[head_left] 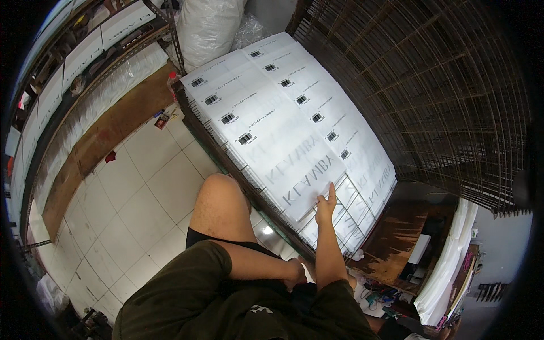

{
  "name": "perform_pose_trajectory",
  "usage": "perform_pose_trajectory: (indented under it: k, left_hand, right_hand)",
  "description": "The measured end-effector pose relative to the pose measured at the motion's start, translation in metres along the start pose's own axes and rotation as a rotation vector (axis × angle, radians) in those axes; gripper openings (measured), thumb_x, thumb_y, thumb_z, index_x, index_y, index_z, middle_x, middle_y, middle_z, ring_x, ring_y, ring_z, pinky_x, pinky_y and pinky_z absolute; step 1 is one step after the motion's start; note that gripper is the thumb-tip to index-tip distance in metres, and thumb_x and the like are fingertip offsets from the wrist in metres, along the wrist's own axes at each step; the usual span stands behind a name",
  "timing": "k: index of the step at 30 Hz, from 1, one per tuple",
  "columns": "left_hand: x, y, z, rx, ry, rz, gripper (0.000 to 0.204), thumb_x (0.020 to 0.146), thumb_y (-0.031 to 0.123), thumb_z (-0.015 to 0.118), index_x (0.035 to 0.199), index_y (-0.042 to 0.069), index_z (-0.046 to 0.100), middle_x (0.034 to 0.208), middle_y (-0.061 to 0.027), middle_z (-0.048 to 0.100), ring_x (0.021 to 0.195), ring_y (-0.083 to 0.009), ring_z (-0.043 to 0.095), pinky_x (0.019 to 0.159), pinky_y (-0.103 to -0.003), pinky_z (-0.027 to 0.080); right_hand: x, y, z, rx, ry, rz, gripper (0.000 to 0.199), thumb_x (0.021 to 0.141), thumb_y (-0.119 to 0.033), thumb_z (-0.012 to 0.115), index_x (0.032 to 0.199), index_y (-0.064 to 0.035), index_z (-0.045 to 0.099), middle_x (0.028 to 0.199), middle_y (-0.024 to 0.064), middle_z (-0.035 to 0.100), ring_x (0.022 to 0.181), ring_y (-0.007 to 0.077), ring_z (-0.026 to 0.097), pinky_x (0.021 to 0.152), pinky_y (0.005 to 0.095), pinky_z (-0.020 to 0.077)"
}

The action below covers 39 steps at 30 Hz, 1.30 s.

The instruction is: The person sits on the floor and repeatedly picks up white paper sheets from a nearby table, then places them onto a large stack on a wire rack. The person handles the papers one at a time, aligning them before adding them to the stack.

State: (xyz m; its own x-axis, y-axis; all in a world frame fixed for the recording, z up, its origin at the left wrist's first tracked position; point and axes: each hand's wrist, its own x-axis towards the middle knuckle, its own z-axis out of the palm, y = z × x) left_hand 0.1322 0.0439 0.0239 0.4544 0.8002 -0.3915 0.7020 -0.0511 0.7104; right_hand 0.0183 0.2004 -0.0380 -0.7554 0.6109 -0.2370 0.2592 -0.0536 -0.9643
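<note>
Overlapping white sheets [283, 122] with dark lettering and small dark code patches lie in two rows across a wire rack tray [345, 198] in front of me. My right hand [325, 208] is over the near part of the tray, by the corner of the nearest sheet. Its index finger points away from me and its thumb stands apart; I cannot tell whether it touches the sheet. Close to my lap, my left hand [294, 274] rests low beside my right forearm, its fingers mostly hidden. Bare wires show beside the nearest sheet.
Many wire trays [419, 85] stand tilted up in a stack at the right. A long shelf [102, 122] with white stacks curves along the left. Behind the rack sits a bulging white sack [207, 31]. A small packet [162, 121] and a red scrap [110, 156] lie on the tiled floor.
</note>
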Motion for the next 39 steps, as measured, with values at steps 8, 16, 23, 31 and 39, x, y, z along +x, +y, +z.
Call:
perform_pose_trajectory:
  k: [8,16,23,31,39]
  left_hand:
    - [-0.023,0.012,-0.023,-0.025,-0.082,-0.039,0.058,0.07,0.037,0.075,0.12,0.024,0.051,0.108,-0.0005,0.063,0.097,-0.0223,0.062,0.074,-0.043,0.049]
    - [-0.006,0.005,-0.013,-0.006,-0.106,0.066,0.066,0.074,0.046,0.068,0.13,0.021,0.045,0.111,-0.0061,0.062,0.102,-0.0261,0.06,0.077,-0.044,0.05]
    - [-0.015,0.007,-0.018,0.087,-0.061,-0.068,0.048,0.074,0.051,0.066,0.1,0.012,0.066,0.098,-0.0087,0.066,0.094,-0.0264,0.063,0.075,-0.041,0.05]
    - [0.001,0.001,-0.009,0.085,-0.099,-0.027,0.056,0.077,0.056,0.062,0.106,0.007,0.061,0.102,-0.017,0.063,0.093,-0.0354,0.061,0.076,-0.046,0.049]
    - [0.0,-0.005,-0.013,0.082,-0.012,0.024,0.059,0.078,0.059,0.057,0.107,0.007,0.059,0.101,-0.0155,0.061,0.098,-0.0322,0.059,0.08,-0.043,0.048]
  right_hand:
    - [0.006,0.012,-0.009,-0.035,-0.004,-0.03,0.076,0.073,0.011,0.045,0.144,-0.0087,0.028,0.15,0.0094,0.025,0.119,0.0191,0.045,0.085,0.0274,0.0429]
    - [-0.003,0.015,-0.026,-0.085,0.083,-0.091,0.071,0.076,0.005,0.056,0.141,-0.0123,0.033,0.147,0.0109,0.028,0.134,0.0285,0.03,0.098,0.0372,0.0368]
    - [-0.059,-0.004,-0.078,-0.095,0.063,-0.146,0.058,0.081,0.004,0.059,0.135,-0.0087,0.041,0.129,0.0124,0.049,0.103,0.0211,0.056,0.082,0.0295,0.0486]
    - [-0.165,-0.01,-0.205,-0.493,0.373,-0.279,0.036,0.078,-0.004,0.063,0.114,-0.0029,0.058,0.094,0.0104,0.064,0.078,0.0184,0.062,0.071,0.0305,0.0498]
    - [-0.264,0.012,-0.287,-0.957,0.764,0.069,0.034,0.075,-0.025,0.066,0.104,-0.0067,0.064,0.09,0.017,0.061,0.08,0.0356,0.06,0.075,0.041,0.0479]
